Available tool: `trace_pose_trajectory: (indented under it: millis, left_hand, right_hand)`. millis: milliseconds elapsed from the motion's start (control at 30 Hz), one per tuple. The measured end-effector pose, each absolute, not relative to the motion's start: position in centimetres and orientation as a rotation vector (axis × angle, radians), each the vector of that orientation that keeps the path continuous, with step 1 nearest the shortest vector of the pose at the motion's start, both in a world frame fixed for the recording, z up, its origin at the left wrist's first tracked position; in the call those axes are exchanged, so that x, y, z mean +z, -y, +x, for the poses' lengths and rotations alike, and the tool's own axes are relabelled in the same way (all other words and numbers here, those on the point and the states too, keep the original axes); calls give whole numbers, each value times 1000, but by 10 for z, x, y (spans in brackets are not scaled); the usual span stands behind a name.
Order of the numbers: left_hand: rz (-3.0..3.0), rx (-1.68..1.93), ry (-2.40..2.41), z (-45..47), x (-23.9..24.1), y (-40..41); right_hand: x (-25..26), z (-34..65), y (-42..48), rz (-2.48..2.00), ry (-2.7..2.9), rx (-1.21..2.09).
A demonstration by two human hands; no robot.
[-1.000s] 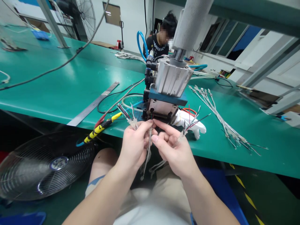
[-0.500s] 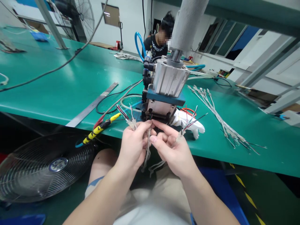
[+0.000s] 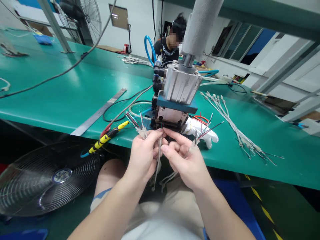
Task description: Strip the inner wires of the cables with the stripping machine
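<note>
Left hand [image 3: 143, 156]: raised at the near edge of the bench [image 3: 62, 90], forearm rising from the lower left. Thumb and forefinger are pinched closed on the wire harness [image 3: 158, 150]; the other fingers curl inward.
Right hand [image 3: 186, 160]: comes in from the lower right, wrist bent. Its forefinger stretches toward the left fingertips and pinches the same harness; the tips of both hands almost meet.
Harness position: upright between the two hands, with its coloured tips at the front opening of the machine [image 3: 175, 100] and its pale tail hanging over the lap.
Spare wires [image 3: 135, 120]: fan out up and left from the left hand.
Machine: finned grey cylinder on a blue plate, standing at the bench's near edge.
Bench items: white glove [image 3: 200, 130] just behind the right hand; loose wire bundle [image 3: 235, 133] well to the right; metal strip [image 3: 98, 111] to the left.
Floor fan [image 3: 47, 176]: under the bench, at the left.
</note>
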State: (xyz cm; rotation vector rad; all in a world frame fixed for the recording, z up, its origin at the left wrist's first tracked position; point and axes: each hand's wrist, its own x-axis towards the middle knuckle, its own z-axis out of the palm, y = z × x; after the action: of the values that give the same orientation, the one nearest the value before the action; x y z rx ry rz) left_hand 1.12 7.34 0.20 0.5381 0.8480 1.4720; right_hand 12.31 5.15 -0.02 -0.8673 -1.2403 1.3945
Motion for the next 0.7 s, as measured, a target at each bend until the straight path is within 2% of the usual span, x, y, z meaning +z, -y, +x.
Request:
trace_pose_trajectory:
  millis: [700]
  left_hand:
    - [538,1456,-860,8,3,-74]
  right_hand:
    - [0,121,-53,-845,1234,1407]
